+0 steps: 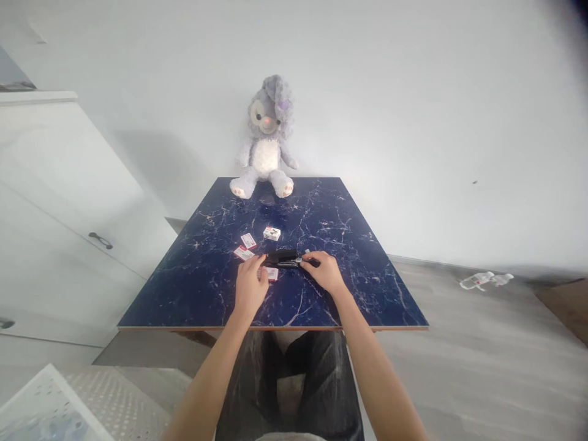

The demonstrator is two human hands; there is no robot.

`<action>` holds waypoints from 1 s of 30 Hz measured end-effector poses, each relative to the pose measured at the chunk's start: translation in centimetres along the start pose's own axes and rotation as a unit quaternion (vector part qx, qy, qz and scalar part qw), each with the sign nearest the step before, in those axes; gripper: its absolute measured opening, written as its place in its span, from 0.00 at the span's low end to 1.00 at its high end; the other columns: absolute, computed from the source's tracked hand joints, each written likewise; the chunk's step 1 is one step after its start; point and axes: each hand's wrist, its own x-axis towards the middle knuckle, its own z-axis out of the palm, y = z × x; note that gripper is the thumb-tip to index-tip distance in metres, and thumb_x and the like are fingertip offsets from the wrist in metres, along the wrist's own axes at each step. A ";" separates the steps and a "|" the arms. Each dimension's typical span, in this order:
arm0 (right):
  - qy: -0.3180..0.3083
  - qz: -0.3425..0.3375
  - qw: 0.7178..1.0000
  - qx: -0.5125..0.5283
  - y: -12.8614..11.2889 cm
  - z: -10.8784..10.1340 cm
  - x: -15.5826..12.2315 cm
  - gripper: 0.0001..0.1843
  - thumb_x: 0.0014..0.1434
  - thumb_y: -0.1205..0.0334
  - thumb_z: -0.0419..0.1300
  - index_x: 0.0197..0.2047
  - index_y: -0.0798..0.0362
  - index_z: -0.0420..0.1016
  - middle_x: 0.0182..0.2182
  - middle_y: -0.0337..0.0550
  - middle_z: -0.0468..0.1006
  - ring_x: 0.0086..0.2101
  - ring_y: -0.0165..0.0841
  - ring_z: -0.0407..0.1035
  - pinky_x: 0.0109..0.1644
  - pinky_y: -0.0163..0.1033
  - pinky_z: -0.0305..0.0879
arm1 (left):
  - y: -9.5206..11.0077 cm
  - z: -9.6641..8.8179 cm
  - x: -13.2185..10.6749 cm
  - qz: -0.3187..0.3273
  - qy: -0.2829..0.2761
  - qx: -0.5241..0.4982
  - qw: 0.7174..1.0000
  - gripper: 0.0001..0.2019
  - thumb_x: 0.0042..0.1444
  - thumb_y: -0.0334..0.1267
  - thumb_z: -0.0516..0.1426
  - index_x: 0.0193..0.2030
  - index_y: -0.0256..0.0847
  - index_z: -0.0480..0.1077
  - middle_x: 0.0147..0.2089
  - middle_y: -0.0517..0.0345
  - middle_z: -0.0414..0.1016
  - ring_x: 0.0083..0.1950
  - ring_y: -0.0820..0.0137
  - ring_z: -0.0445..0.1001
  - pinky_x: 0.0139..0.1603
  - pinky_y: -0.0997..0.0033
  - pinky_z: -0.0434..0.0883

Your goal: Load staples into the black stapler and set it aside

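Observation:
A black stapler (282, 257) lies sideways between my hands, low over the table. My left hand (252, 285) is closed around its left end. At the other end, the fingers of my right hand (324, 269) are pinched on a silver part of the stapler; a small pale piece (307, 251) shows by the fingertips, too small to name. Red-and-white cards or flat packets lie close by: one packet (272, 274) partly under my left hand, another packet (243, 252) beyond it, and a third packet (248, 241) farther back. A small white box (272, 233) stands behind the stapler.
The dark blue marbled table (367, 288) has its near edge at my lap. A grey plush toy (266, 141) sits at the far edge against the wall. White cabinets (68, 196) stand to the left. A white item (487, 280) lies on the floor to the right.

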 end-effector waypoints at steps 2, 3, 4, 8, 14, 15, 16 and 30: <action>0.019 0.030 0.999 0.003 0.4 -0.4 -0.4 0.09 0.61 0.55 0.62 0.42 0.46 0.82 0.40 0.43 0.83 0.40 0.40 0.75 0.50 0.49 0.70 | 0.2 0.0 -0.2 0.007 -0.002 0.007 1.000 0.20 0.64 0.33 0.53 0.61 0.40 0.71 0.58 0.45 0.75 0.59 0.50 0.70 0.62 0.49 0.67; 0.020 0.031 0.999 -0.001 0.6 -0.5 -0.5 0.11 0.61 0.55 0.62 0.44 0.46 0.82 0.41 0.44 0.83 0.41 0.41 0.74 0.50 0.49 0.70 | 0.2 0.1 -0.2 0.010 -0.003 0.008 1.000 0.20 0.64 0.33 0.53 0.62 0.40 0.70 0.58 0.44 0.75 0.60 0.50 0.70 0.62 0.49 0.67; 0.018 0.023 1.000 -0.006 0.6 -0.6 -0.6 0.14 0.60 0.54 0.63 0.48 0.46 0.81 0.44 0.45 0.82 0.44 0.42 0.74 0.52 0.50 0.70 | 0.3 0.1 -0.3 0.013 -0.004 0.009 1.000 0.21 0.63 0.33 0.53 0.63 0.40 0.69 0.59 0.44 0.74 0.60 0.50 0.70 0.63 0.48 0.66; -0.019 -0.031 0.999 -0.023 0.1 -0.3 -0.3 0.18 0.60 0.53 0.65 0.52 0.47 0.80 0.48 0.47 0.81 0.49 0.45 0.72 0.55 0.53 0.68 | 0.0 0.2 -0.3 0.015 -0.007 0.013 1.000 0.22 0.64 0.34 0.53 0.65 0.39 0.67 0.59 0.42 0.74 0.60 0.48 0.70 0.62 0.47 0.66; -0.023 0.000 1.000 -0.006 -0.2 -0.5 -0.2 0.10 0.59 0.56 0.63 0.43 0.46 0.82 0.42 0.42 0.84 0.42 0.41 0.74 0.51 0.47 0.68 | -0.6 0.3 -0.4 0.013 -0.018 0.013 1.000 0.24 0.64 0.35 0.53 0.66 0.39 0.66 0.60 0.42 0.74 0.60 0.49 0.70 0.62 0.48 0.67; -0.006 0.022 1.000 0.001 0.0 -0.7 -0.3 0.08 0.58 0.57 0.63 0.41 0.46 0.81 0.40 0.41 0.84 0.40 0.40 0.75 0.49 0.45 0.68 | -0.6 0.3 -0.4 0.017 -0.023 0.010 1.000 0.24 0.64 0.35 0.53 0.67 0.39 0.66 0.61 0.42 0.73 0.61 0.49 0.70 0.62 0.48 0.67; 0.025 0.053 0.998 0.005 0.2 -0.9 -0.4 0.07 0.57 0.57 0.63 0.38 0.47 0.80 0.37 0.40 0.83 0.38 0.39 0.75 0.47 0.43 0.68 | -0.6 0.3 -0.4 0.021 -0.027 0.007 0.999 0.25 0.64 0.34 0.53 0.68 0.40 0.65 0.61 0.43 0.73 0.61 0.50 0.70 0.63 0.49 0.67; 0.107 0.153 0.978 0.095 1.2 -1.8 -1.1 0.19 0.60 0.44 0.61 0.46 0.48 0.73 0.43 0.46 0.84 0.37 0.38 0.77 0.45 0.42 0.68 | -0.8 -0.1 -0.2 -0.040 -0.039 0.011 0.998 0.22 0.65 0.36 0.52 0.65 0.38 0.66 0.61 0.43 0.74 0.61 0.52 0.72 0.62 0.51 0.69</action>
